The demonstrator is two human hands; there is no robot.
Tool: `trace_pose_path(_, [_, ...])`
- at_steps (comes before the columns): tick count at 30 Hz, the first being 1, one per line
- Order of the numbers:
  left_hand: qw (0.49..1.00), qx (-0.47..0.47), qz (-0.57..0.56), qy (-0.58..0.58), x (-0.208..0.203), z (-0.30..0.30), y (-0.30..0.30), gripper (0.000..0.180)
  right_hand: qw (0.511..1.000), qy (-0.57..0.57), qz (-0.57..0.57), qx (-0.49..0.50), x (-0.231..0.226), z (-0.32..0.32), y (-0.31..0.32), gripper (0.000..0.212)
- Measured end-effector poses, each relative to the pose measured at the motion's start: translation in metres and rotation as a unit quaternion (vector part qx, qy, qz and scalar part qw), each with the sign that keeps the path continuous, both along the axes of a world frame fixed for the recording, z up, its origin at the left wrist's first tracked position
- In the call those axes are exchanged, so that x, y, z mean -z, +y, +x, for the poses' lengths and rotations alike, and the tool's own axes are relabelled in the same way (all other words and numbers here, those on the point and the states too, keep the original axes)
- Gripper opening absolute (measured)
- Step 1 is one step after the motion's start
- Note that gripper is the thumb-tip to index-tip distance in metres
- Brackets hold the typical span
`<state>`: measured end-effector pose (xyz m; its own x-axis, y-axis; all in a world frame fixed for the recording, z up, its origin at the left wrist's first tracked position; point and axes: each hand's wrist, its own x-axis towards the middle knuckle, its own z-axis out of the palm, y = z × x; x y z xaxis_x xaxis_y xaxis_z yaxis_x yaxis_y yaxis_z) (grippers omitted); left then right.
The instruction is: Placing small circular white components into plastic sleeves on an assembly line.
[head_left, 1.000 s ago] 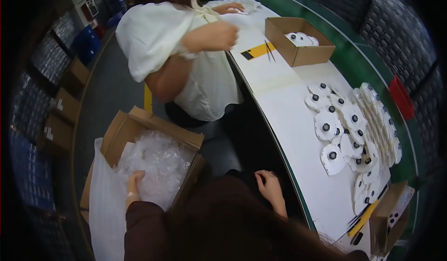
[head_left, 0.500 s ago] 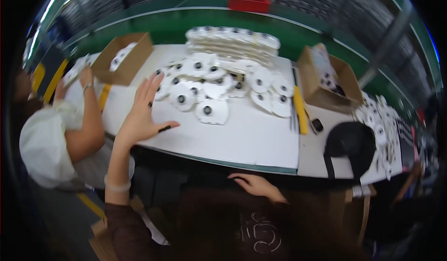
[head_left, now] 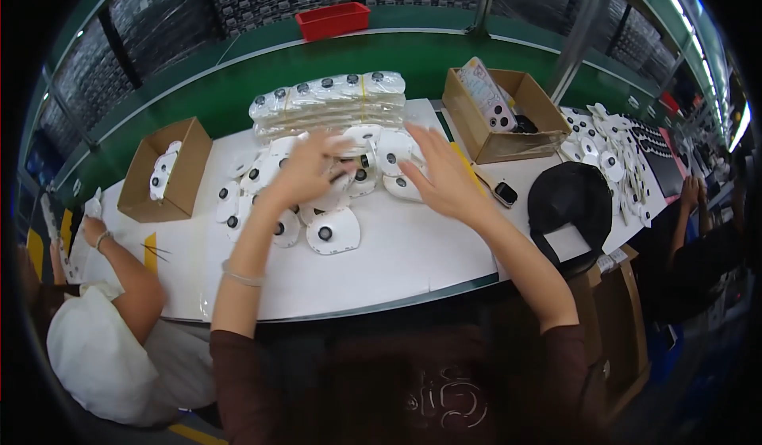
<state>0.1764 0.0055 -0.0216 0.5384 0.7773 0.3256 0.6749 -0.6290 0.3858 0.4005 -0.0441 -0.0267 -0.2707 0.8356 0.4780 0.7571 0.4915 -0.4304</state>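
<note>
A loose heap of white rounded parts [head_left: 344,237], each with a black round piece in its middle, lies on the white tabletop [head_left: 397,254]. My left hand [head_left: 311,167] is over the heap's middle, slightly blurred, with its fingers apart and nothing visible in them. At the heap's right side, my right hand [head_left: 446,177] is open, fingers stretched and thumb spread. Both hands hide some of the parts; whether they touch any I cannot tell. Just behind the heap are stacked rows of similar parts [head_left: 327,105] in clear wrapping with yellow bands.
Cardboard boxes stand at left [head_left: 195,147] and right [head_left: 508,145]. A smartwatch [head_left: 505,193] and black cap [head_left: 567,207] lie right, near more white parts [head_left: 611,163]. A red bin [head_left: 333,23] sits on the green ledge. Co-workers flank me, one in a white top [head_left: 103,358].
My right hand has risen from below the table edge to the heap. The left has moved right over the parts. The view has swung rightward.
</note>
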Motion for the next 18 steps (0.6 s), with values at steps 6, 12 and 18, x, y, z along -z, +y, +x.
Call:
trace_pose_path(6, [0.997, -0.021, 0.065, 0.026, -0.004, -0.046, -0.042, 0.045, 0.975, -0.089, -0.186, -0.079, 0.021, -0.018, 0.012, 0.045])
trace_pose_path(12, [0.929, -0.367, 0.046, 0.022, 0.056, -0.156, -0.027, 0.046, 0.982, -0.117, -0.128, 0.076, 0.032, -0.013, 0.032, 0.047])
trace_pose_path(18, [0.954, -0.251, -0.071, -0.145, 0.055, -0.124, -0.036, 0.047, 0.974, -0.096, -0.203, 0.039, 0.018, -0.041, 0.027, 0.044])
